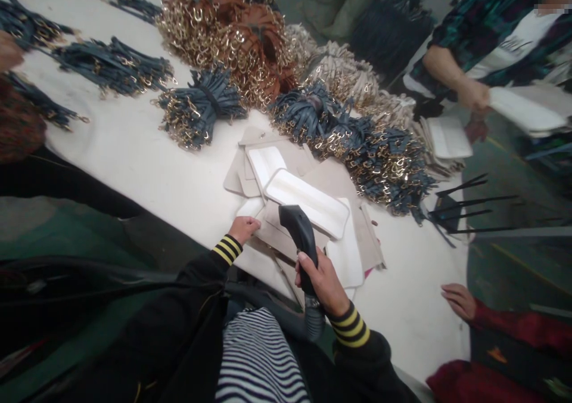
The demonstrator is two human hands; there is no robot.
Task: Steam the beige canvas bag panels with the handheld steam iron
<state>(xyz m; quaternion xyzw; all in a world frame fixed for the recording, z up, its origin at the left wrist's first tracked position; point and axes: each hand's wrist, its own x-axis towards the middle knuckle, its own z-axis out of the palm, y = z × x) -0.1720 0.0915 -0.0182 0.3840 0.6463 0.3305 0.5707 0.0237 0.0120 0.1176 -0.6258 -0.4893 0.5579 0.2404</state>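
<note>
My right hand (325,281) is wrapped round the handle of a black nozzle (297,227), which has a ribbed hose (313,318) running down from it. The nozzle's tip points over a loose pile of beige pieces (279,224) and white padded pieces (308,203). At the pile's left edge is my left hand (244,229), its fingers curled together beside a white piece; whether it pinches anything is too small to tell.
Bundles of blue straps (208,102) with gold clasps, brown straps (259,33) and cream straps (339,69) lie across the white table (147,152). A person's hand (460,301) rests near the right edge. Another person (460,84) holds a white piece at the upper right.
</note>
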